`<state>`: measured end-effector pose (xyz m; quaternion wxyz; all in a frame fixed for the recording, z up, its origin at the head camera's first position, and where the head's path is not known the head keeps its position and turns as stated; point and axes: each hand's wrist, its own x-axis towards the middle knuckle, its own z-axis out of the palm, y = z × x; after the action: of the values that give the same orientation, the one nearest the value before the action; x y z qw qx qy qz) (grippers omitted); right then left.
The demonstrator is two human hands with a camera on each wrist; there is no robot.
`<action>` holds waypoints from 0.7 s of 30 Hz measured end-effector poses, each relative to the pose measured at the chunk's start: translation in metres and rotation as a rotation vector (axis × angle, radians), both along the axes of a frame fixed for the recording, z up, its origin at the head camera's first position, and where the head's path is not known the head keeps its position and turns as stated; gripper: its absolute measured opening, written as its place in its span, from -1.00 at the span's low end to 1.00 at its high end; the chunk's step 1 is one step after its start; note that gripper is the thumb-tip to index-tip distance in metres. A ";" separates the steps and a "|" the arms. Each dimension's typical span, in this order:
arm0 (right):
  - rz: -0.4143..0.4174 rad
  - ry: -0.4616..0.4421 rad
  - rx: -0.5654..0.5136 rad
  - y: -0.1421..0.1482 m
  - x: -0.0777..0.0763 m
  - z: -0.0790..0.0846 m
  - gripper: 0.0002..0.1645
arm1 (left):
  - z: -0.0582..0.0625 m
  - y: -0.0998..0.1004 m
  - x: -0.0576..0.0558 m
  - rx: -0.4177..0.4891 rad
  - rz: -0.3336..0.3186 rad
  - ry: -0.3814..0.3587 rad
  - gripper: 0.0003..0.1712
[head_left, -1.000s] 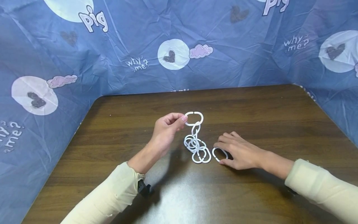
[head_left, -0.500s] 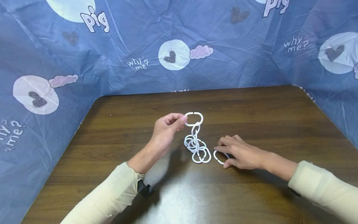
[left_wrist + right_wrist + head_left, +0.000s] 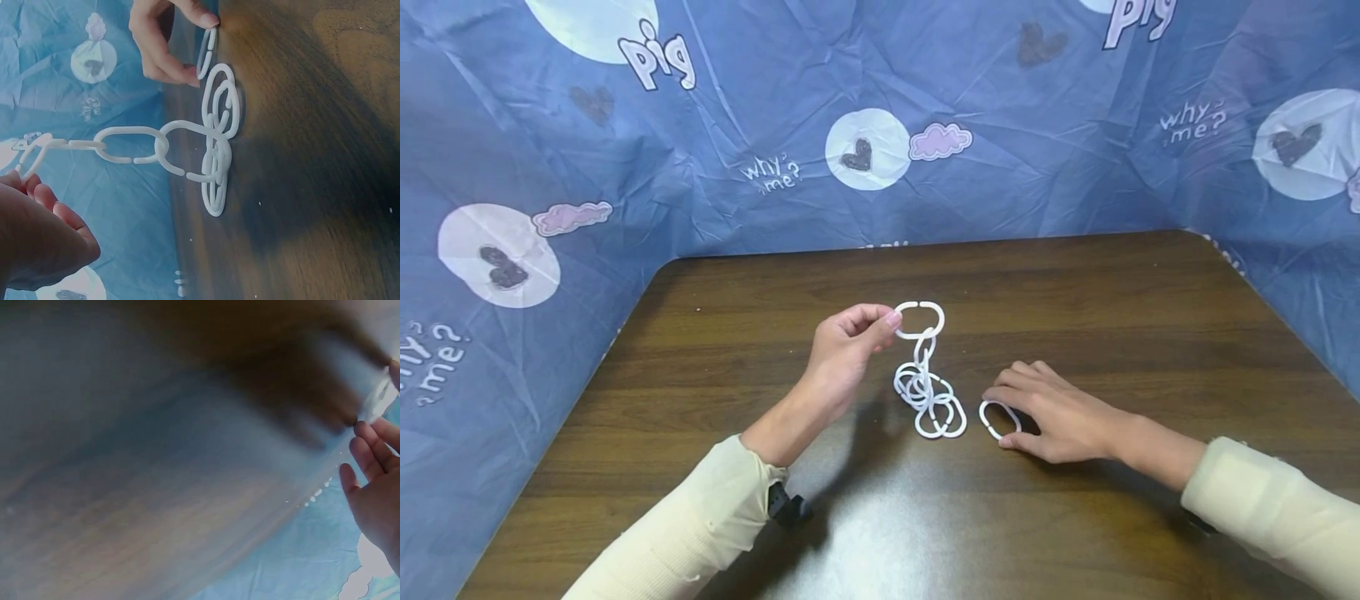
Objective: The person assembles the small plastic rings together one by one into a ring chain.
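Note:
My left hand [image 3: 848, 350] pinches the end link [image 3: 942, 321] of a white plastic chain [image 3: 922, 400] between thumb and fingers. From that link the chain hangs down, and its lower links lie heaped on the table. Oval links with a small gap in each show in the left wrist view, where the hanging link [image 3: 131, 129] joins the pile. To the right, my right hand [image 3: 1056, 412] holds a single loose link [image 3: 982, 415] at the tabletop, thumb at its near end and fingers at its far end. This link lies apart from the heap. The right wrist view is blurred, and the link is mostly hidden there.
The brown wooden table [image 3: 760, 300] has a rounded far edge. Behind it and at both sides hangs a blue printed cloth [image 3: 1037, 158]. A dark band [image 3: 786, 507] sits at the left wrist.
My right hand has shifted slightly to the right with the loose link, widening its distance from the chain heap. The left hand and the chain have stayed nearly still.

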<state>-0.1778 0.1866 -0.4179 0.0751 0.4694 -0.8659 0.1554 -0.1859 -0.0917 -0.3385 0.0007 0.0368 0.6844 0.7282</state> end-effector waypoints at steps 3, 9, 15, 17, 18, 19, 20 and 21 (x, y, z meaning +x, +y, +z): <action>0.001 0.063 -0.022 0.001 -0.002 -0.001 -0.45 | 0.000 0.001 0.000 -0.001 -0.003 -0.001 -0.95; -0.040 0.104 -0.118 0.002 -0.012 0.013 -0.45 | 0.000 0.002 -0.001 -0.001 -0.010 0.001 -0.94; -0.087 0.112 -0.267 0.002 -0.022 0.034 -0.42 | -0.001 0.003 -0.002 0.000 -0.012 -0.001 -0.95; -0.111 0.093 -0.318 0.001 -0.023 0.041 -0.42 | -0.001 0.004 -0.002 0.000 -0.013 -0.005 -0.95; -0.121 0.074 -0.345 0.000 -0.024 0.044 -0.43 | -0.001 0.004 -0.002 0.000 -0.013 -0.007 -0.94; -0.133 0.051 -0.374 0.000 -0.025 0.048 -0.44 | -0.001 0.004 -0.002 -0.001 -0.014 -0.009 -0.94; -0.145 0.028 -0.403 -0.001 -0.026 0.052 -0.44 | -0.001 0.004 -0.002 -0.003 -0.013 -0.011 -0.94; -0.157 0.004 -0.432 -0.002 -0.026 0.055 -0.45 | -0.001 0.005 -0.001 -0.004 -0.012 -0.012 -0.93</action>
<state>-0.2042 0.1847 -0.3626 0.1875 0.3742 -0.8462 0.3298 -0.1874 -0.0869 -0.3398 0.0093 0.0365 0.6856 0.7270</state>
